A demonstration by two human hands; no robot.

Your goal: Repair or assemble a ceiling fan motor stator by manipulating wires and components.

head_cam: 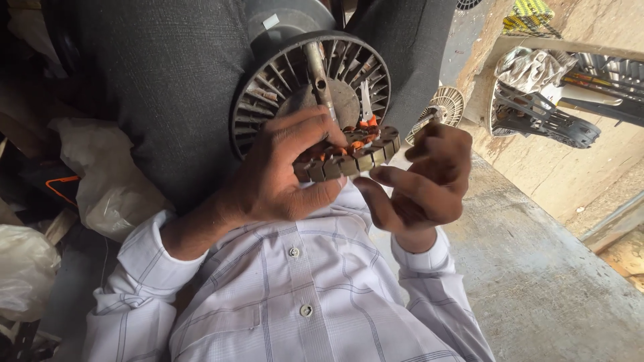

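My left hand (282, 171) grips a round laminated stator core (355, 155) with copper-orange windings, holding it edge-on in front of my chest. My right hand (426, 177) is beside it on the right, fingers curled and apart, fingertips close to the core's rim; nothing shows in its grasp. Just behind the core, a grey finned motor housing (295, 74) with a central shaft (318, 74) rests on my dark-trousered lap. My striped white shirt fills the lower frame.
A rough concrete floor (537, 268) lies to the right. Another finned metal part (446, 106) lies beyond my knee. A box at upper right holds cloth, black plastic parts (550, 121) and tools. Plastic bags (107, 181) lie at the left.
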